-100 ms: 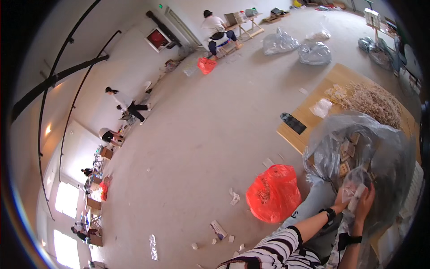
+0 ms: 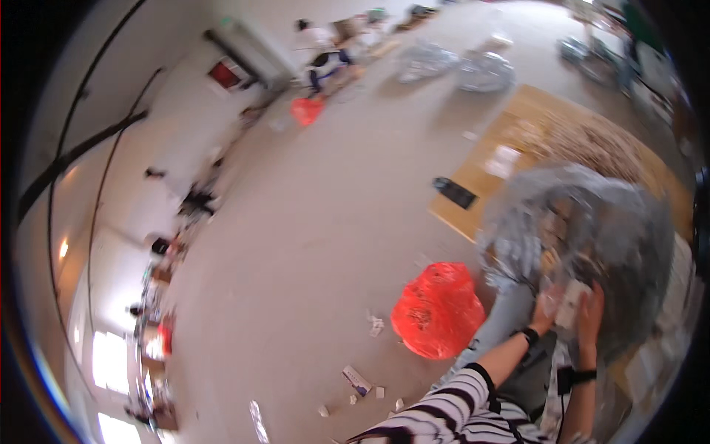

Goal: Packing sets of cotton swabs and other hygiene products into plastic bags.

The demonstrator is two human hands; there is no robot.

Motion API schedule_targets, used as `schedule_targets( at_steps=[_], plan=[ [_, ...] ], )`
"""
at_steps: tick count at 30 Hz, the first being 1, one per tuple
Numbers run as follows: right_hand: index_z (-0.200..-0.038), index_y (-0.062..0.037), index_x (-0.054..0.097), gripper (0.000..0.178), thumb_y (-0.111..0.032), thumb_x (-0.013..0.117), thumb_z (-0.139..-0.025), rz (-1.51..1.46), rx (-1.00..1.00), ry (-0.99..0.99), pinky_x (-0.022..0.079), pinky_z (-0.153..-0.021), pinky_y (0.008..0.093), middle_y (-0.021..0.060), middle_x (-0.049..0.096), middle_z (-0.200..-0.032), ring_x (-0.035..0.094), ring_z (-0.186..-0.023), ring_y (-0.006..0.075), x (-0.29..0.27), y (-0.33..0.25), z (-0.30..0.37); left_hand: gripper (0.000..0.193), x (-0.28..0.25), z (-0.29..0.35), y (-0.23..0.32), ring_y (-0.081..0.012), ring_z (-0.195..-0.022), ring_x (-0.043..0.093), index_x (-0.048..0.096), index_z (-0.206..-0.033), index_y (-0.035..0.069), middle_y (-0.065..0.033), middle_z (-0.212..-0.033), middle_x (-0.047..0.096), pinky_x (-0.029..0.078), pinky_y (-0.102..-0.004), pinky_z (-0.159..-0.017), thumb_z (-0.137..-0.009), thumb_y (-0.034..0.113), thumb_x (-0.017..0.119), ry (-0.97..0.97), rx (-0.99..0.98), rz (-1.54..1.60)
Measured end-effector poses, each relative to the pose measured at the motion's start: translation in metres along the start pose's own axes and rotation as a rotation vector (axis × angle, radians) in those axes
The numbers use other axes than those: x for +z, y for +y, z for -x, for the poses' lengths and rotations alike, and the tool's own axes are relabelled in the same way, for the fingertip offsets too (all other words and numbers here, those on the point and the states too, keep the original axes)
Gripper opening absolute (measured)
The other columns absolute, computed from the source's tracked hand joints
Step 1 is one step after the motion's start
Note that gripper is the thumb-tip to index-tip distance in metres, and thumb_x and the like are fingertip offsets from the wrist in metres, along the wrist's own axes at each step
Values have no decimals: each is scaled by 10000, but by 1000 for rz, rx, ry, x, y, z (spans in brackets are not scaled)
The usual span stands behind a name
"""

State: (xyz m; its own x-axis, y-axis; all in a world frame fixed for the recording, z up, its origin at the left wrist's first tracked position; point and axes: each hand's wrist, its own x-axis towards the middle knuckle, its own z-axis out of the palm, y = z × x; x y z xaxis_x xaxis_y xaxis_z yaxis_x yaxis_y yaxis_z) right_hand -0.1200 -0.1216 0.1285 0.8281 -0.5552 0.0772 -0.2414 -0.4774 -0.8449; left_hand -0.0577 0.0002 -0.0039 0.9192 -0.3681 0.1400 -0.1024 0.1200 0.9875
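Concrete floor (image 2: 310,244) is stretching wide across the room, and one wooden surface (image 2: 506,118) is standing at the wearer's far right. On it I'm seeing one heap of dried stems (image 2: 592,144), one white packet (image 2: 503,160) and, near the edge, one dark phone-like object (image 2: 455,194). One large grey plastic bag (image 2: 629,244) is bulging open against the near side, with several tan pieces (image 2: 555,222) showing inside; blur is keeping me from counting them. One big red bag (image 2: 438,311) is sitting on the floor beside the wearer's leg (image 2: 510,303), four small pale scraps (image 2: 353,399) and one small carton (image 2: 356,379) are lying below it, and two clear plastic bags (image 2: 484,72) are resting farther off.

Both forearms are rising from the lower edge, the left one slanting in from a striped sleeve (image 2: 444,399), the right one standing nearly upright; each is wearing one black wristband. Left hand (image 2: 546,311) and right hand (image 2: 589,314) are meeting at the grey bag's near edge, holding one pale piece (image 2: 571,303) between them. The left fingers are partly curling around its side, while the right fingers are staying straighter, pressing along the other side.
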Motion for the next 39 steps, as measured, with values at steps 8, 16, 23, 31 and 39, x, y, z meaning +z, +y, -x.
schedule_targets(
  at_steps=[8, 16, 23, 31, 39],
  plan=[
    [-1279, 17, 517, 398, -237, 490, -974, -90, 25, 101, 373, -1035, 413, 212, 541, -1292, 494, -1215, 370, 5, -35, -58, 209, -31, -42, 77, -233, -782, 568, 638, -983, -12, -141, -854, 621, 464, -381, -737, -950, 160, 524, 73, 359, -425],
    [-1240, -5, 550, 340, -165, 491, -946, 348, -140, 206, 365, -1030, 458, 172, 565, -1269, 499, -1212, 347, 18, -56, -63, 239, -14, -46, 114, -139, -689, 480, 586, -814, -29, -56, -724, 534, 430, -305, -664, -955, 164, 584, 34, -229, -40],
    [-1305, -40, 518, 406, -227, 520, -944, 783, -258, 129, 229, -1143, 460, 110, 510, -1378, 383, -1357, 263, 39, -63, -44, 236, -19, -36, 111, -111, -717, 513, 555, -790, -15, -26, -770, 570, 448, -278, -655, -950, 156, 586, 31, -107, -31],
    [-1314, -32, 503, 393, -205, 486, -961, 474, -244, 147, 219, -1147, 469, 138, 509, -1377, 382, -1357, 293, 18, -55, -48, 108, -18, -39, 109, -123, -727, 554, 579, -832, -2, -31, -816, 596, 472, -273, -681, -886, 85, 612, 51, -79, -114],
    [-1335, -10, 467, 419, -235, 469, -981, 229, -67, 267, 251, -1130, 488, 180, 496, -1379, 390, -1339, 351, -5, -40, -23, 267, -13, -63, 140, -121, -686, 497, 527, -770, 13, -32, -739, 546, 434, -293, -637, -959, 193, 585, 146, -74, -126]
  ],
)
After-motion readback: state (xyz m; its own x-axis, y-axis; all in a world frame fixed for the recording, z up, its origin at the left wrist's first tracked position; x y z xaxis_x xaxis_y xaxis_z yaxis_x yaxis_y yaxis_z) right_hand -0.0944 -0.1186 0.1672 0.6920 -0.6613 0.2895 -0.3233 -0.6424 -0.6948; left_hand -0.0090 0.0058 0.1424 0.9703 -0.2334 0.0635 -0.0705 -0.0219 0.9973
